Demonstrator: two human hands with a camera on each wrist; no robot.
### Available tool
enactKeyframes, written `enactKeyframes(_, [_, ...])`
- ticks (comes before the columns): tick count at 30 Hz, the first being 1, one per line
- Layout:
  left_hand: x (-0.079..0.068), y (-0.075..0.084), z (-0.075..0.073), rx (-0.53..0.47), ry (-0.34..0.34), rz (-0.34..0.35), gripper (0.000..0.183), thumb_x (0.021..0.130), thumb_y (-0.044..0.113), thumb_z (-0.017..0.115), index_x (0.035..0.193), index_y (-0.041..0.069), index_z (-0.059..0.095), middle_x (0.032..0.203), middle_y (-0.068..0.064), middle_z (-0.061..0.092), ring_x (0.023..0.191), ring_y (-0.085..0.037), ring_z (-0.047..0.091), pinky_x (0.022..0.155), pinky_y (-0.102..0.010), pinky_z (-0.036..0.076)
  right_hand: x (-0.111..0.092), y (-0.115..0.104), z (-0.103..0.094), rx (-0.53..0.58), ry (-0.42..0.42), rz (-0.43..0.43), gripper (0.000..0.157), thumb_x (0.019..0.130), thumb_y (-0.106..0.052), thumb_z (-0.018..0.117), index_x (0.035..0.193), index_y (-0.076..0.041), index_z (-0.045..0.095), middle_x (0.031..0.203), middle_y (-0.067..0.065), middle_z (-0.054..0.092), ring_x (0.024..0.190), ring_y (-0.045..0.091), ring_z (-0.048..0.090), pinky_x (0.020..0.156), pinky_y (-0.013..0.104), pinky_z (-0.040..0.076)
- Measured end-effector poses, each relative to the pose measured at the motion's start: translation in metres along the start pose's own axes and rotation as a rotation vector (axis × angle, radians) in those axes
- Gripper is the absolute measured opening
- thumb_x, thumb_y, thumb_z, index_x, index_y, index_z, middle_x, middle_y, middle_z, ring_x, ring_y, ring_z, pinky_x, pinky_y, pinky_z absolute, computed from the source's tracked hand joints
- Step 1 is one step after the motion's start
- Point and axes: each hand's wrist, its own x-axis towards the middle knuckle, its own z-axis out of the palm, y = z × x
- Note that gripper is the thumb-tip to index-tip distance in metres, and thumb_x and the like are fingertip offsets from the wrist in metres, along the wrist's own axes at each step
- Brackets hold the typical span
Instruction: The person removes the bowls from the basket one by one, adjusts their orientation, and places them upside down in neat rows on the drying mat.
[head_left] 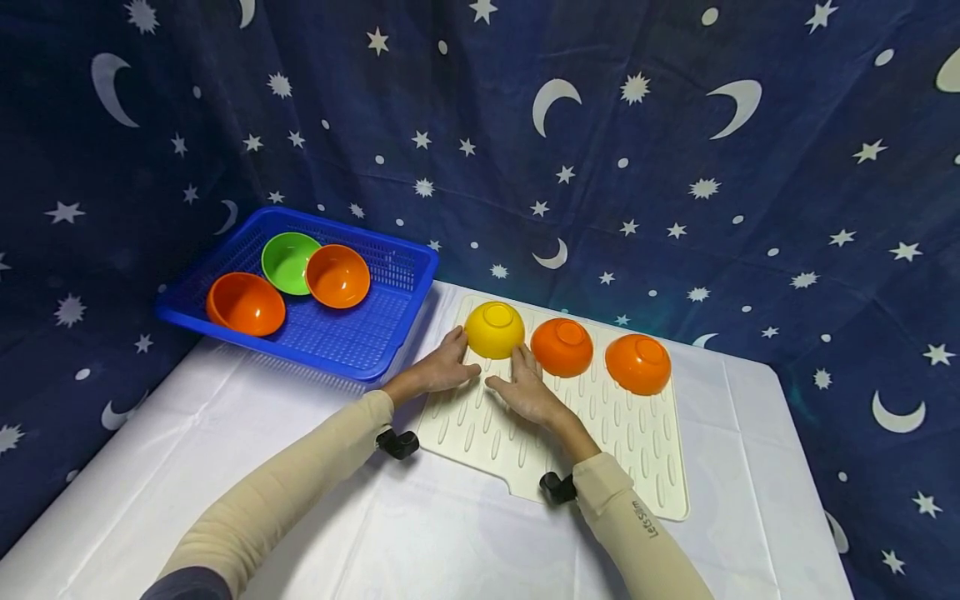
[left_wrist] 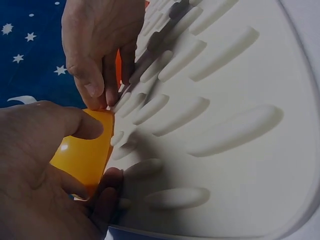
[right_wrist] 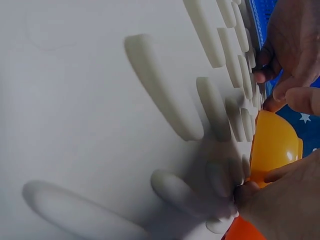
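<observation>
A yellow bowl (head_left: pixel 491 333) lies upside down at the back left of a cream ribbed drying mat (head_left: pixel 630 442). My left hand (head_left: pixel 444 367) is at its left side, fingertips at the rim and thumb held apart. On the other side, the fingers of my right hand (head_left: pixel 531 393) touch the rim near the front right, thumb spread. Both wrist views show the yellow bowl (left_wrist: pixel 82 155) between the two hands, with its rim down on the mat. To its right, an orange bowl (head_left: pixel 561 348) and another orange bowl (head_left: pixel 637 367) also rest upside down.
At the left, a blue plastic basket (head_left: pixel 375 333) holds a green bowl (head_left: pixel 287 263), an orange bowl (head_left: pixel 339 279) and another orange bowl (head_left: pixel 247 307), openings upward. A white cloth (head_left: pixel 420 533) covers the table. Dark blue star-patterned curtains (head_left: pixel 510 108) hang behind and beside it.
</observation>
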Motion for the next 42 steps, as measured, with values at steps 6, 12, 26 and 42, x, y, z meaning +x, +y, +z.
enactKeyframes(6, [-0.002, 0.004, 0.001, 0.027, 0.006, -0.033, 0.085, 0.095, 0.018, 0.061, 0.157, -0.011, 0.011, 0.162, -0.033, -0.001, 0.148, -0.047, 0.017, 0.118, -0.053, 0.018, 0.001, 0.002, 0.001, 0.003, 0.008, 0.004, 0.09, 0.095, -0.032, 0.061, 0.16, 0.004, 0.011, 0.159, 0.024, 0.009, 0.147, 0.038, 0.011, 0.116, 0.061, 0.02])
enactKeyframes(12, [-0.003, 0.005, 0.002, 0.023, 0.004, -0.059, 0.086, 0.096, 0.018, 0.061, 0.158, -0.009, 0.008, 0.163, -0.03, -0.003, 0.147, -0.047, 0.021, 0.118, -0.054, 0.021, 0.001, 0.001, 0.0, -0.023, -0.002, -0.004, 0.085, 0.095, -0.033, 0.06, 0.158, 0.005, 0.018, 0.157, 0.024, 0.014, 0.143, 0.036, 0.016, 0.114, 0.059, 0.025])
enactKeyframes(26, [-0.048, 0.008, 0.001, 0.086, 0.126, 0.049, 0.066, 0.097, 0.019, 0.061, 0.153, -0.005, 0.035, 0.148, -0.021, 0.041, 0.112, -0.029, 0.055, 0.101, -0.048, 0.045, -0.086, 0.015, -0.01, -0.107, 0.107, -0.163, 0.062, 0.098, -0.027, 0.062, 0.151, -0.003, 0.042, 0.152, 0.011, 0.039, 0.141, 0.028, 0.032, 0.113, 0.055, 0.031])
enactKeyframes(42, [-0.121, 0.02, -0.035, 0.057, 0.033, 0.435, 0.034, 0.1, 0.011, 0.062, 0.134, 0.005, 0.061, 0.137, -0.009, 0.058, 0.125, -0.025, 0.056, 0.097, -0.041, 0.051, -0.188, 0.081, -0.034, -0.463, 0.25, -0.12, 0.048, 0.094, -0.027, 0.072, 0.135, -0.005, 0.061, 0.151, 0.012, 0.039, 0.136, 0.037, 0.031, 0.107, 0.063, 0.026])
